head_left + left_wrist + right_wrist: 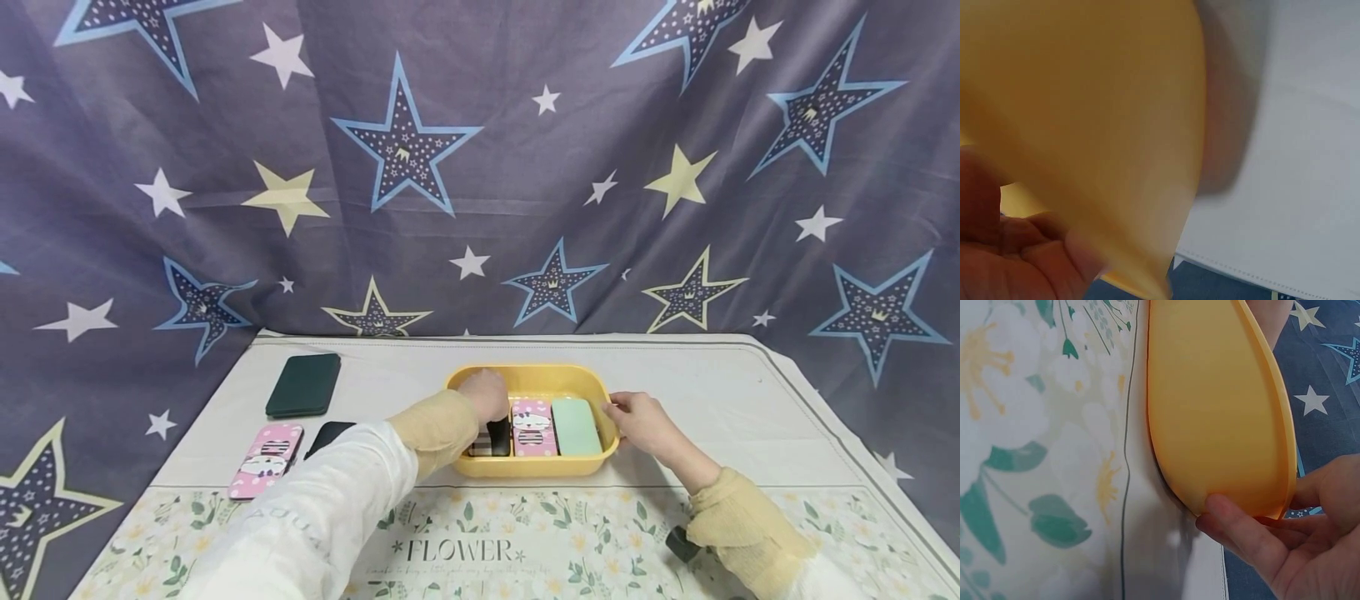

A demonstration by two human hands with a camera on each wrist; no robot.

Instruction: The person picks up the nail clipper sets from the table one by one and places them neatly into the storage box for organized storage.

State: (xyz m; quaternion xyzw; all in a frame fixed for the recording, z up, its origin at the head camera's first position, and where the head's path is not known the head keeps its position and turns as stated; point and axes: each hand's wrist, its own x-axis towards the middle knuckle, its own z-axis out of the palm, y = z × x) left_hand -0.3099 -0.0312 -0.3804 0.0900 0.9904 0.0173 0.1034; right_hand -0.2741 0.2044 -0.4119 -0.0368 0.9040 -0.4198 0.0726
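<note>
My left hand [486, 397] reaches into the left end of a yellow plastic basket [517, 468] and holds the top of a black case [499, 435]; its fingertips are hidden. A plaid case [482, 443] shows partly beneath it. Beside these lie a pink case with a white cat [534, 427] and a mint-green case [576, 427]. At the other end, my right hand [639, 420] grips the basket wall between thumb and fingers. The left wrist view shows part of the left hand [1025, 262] behind the blurred basket rim.
Left of the basket lie a dark green case [303, 385], another pink cat case [266, 462] and a black case [327, 435] partly covered by my left sleeve. The white table [697, 400] has a floral front strip and a starry curtain [480, 167] behind.
</note>
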